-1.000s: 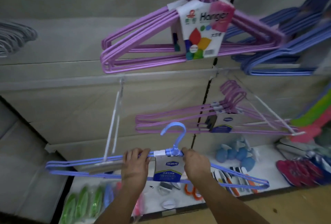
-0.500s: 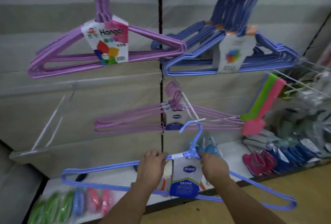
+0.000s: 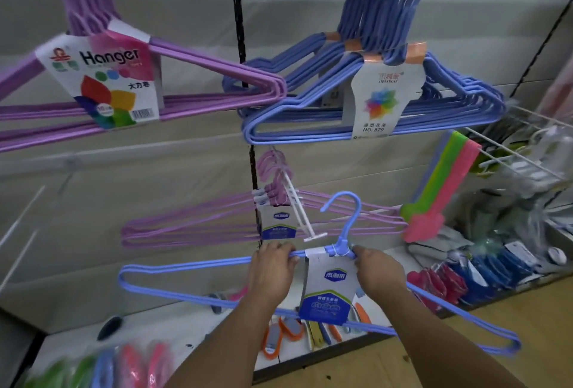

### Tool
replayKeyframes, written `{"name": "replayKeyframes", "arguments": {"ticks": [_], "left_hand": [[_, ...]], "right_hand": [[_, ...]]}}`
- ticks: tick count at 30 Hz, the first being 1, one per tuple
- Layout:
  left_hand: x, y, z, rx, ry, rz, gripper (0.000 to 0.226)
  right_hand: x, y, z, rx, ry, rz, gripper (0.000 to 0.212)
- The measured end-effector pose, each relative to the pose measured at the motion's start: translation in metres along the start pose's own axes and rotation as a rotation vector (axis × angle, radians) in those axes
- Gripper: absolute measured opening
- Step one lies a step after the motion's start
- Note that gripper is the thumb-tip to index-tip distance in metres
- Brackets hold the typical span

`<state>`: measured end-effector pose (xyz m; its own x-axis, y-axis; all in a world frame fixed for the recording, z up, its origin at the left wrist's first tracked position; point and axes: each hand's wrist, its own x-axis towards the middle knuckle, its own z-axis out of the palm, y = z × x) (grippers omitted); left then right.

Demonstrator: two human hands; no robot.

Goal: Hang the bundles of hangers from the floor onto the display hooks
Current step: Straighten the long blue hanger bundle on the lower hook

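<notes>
Gripping the blue hanger bundle (image 3: pixel 198 266) either side of its paper label (image 3: pixel 328 290), left hand (image 3: pixel 271 273) and right hand (image 3: pixel 379 274) clamp fingers around its top wire, below the pink bundle (image 3: pixel 192 226).

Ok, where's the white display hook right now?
In the head view, the white display hook juts from the wall at centre, carrying the purple hanger bundle, just above the left hand.
</notes>
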<state>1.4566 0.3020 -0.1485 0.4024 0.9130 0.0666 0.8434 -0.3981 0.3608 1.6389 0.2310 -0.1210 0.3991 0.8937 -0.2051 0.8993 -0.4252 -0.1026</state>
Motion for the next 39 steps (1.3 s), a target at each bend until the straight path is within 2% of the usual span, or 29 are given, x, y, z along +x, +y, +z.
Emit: {"name": "replayKeyframes", "arguments": {"ticks": [10,17,25,35,39], "left_hand": [[0.034,-0.017,-0.003,-0.044,0.057,-0.159,0.033],[0.019,-0.037,0.012,-0.07,0.12,-0.258,0.032],[0.015,-0.063,0.023,-0.093,0.164,-0.342,0.023],[0.038,-0.07,0.036,-0.006,0.117,-0.323,0.031],[0.058,-0.069,0.036,0.015,0.12,-0.285,0.034]], "right_hand": [[0.052,-0.026,-0.023,-0.02,0.033,-0.133,0.034],[0.069,-0.041,-0.007,-0.029,-0.032,-0.25,0.032],[0.087,-0.063,0.013,-0.039,0.037,-0.371,0.03],[0.113,-0.065,0.036,0.145,0.059,-0.331,0.022],[0.127,-0.064,0.034,0.2,0.09,-0.301,0.031]]}}
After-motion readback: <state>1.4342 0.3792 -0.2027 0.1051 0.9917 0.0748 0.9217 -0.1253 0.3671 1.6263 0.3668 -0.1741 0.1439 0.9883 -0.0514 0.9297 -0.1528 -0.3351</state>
